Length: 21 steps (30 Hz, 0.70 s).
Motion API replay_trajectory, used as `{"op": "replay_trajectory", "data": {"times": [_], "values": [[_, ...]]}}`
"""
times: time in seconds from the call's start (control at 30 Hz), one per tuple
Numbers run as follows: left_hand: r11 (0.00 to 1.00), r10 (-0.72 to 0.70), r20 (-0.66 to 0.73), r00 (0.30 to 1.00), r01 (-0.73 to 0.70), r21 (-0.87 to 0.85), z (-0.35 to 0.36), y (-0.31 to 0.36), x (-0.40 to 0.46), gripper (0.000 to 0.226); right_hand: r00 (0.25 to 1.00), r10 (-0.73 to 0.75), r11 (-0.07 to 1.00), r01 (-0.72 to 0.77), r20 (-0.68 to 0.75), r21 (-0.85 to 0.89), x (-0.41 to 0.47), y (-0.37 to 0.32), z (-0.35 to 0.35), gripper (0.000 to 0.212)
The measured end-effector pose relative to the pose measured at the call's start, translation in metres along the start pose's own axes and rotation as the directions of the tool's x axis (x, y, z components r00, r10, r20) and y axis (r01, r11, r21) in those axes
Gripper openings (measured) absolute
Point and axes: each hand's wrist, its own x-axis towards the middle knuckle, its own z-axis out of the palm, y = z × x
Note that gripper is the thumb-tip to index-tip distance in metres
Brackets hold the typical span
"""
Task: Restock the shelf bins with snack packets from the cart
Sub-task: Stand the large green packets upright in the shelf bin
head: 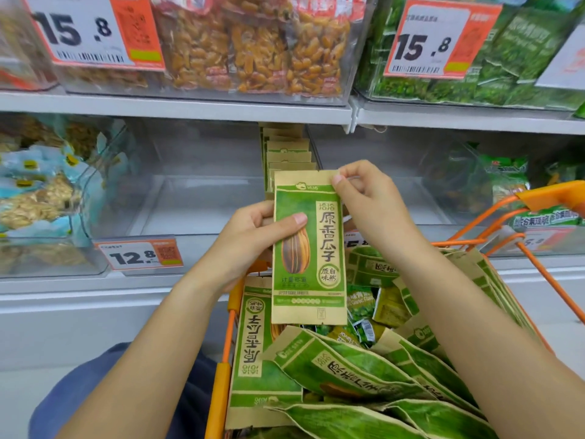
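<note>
My left hand (253, 236) grips the green sunflower seed packet (308, 248) at its left edge, thumb lying across the front and fingers curled behind. My right hand (367, 198) pinches the packet's top right corner between thumb and forefinger. I see the packet held upright above the orange cart (221, 391), which is heaped with matching packets, and in front of the clear shelf bin (202, 198) holding a row of them.

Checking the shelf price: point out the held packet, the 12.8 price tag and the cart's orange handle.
held packet (308, 248), head view, middle of its green front.
12.8 price tag (133, 257), head view, on the printed digits.
cart's orange handle (552, 193), head view, top bar at right.
</note>
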Motion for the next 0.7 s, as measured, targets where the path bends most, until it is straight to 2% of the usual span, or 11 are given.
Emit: {"op": "replay_trajectory", "data": {"times": [0.17,0.23,0.33,0.4,0.43,0.5,0.57,0.63,0.7], "values": [[0.997,0.013,-0.114,0.993,-0.005,0.072,-0.009,0.005,0.001,0.031,0.991,0.123,0.984,-0.129,0.056,0.123,-0.002,0.006,-0.006,0.004],[0.996,0.029,-0.135,0.99,-0.018,0.082,-0.01,0.005,0.001,0.033,0.973,0.138,0.982,-0.159,0.186,0.102,-0.004,0.008,-0.006,0.007],[0.989,0.078,-0.09,0.993,-0.066,0.134,-0.003,0.002,-0.001,0.037,0.935,0.087,0.983,-0.138,0.345,0.125,-0.008,0.011,0.0,0.013],[0.98,0.133,-0.093,0.987,-0.117,0.164,0.002,0.002,-0.001,0.035,0.942,0.082,0.968,-0.153,0.325,0.199,-0.007,0.013,0.0,0.016],[0.979,0.163,-0.136,0.977,-0.143,0.148,0.003,0.002,0.0,0.032,0.953,0.096,0.959,-0.165,0.288,0.228,-0.005,0.013,-0.002,0.014],[0.982,0.188,-0.32,0.929,-0.171,0.08,-0.002,0.002,0.007,0.027,0.969,0.161,0.928,-0.213,0.186,0.306,0.001,0.016,-0.009,0.008],[0.991,0.126,-0.469,0.874,-0.128,0.029,-0.014,0.003,0.021,0.034,0.961,0.26,0.842,-0.276,0.1,0.463,0.006,0.022,-0.018,0.008],[1.0,0.003,-0.502,0.865,-0.012,-0.015,-0.031,-0.001,0.046,0.051,0.94,0.335,0.765,-0.308,0.058,0.566,0.008,0.03,-0.022,0.011],[0.992,-0.121,-0.504,0.855,0.114,-0.044,-0.04,-0.001,0.076,0.063,0.932,0.36,0.751,-0.308,0.028,0.584,0.009,0.039,-0.021,0.011]]}}
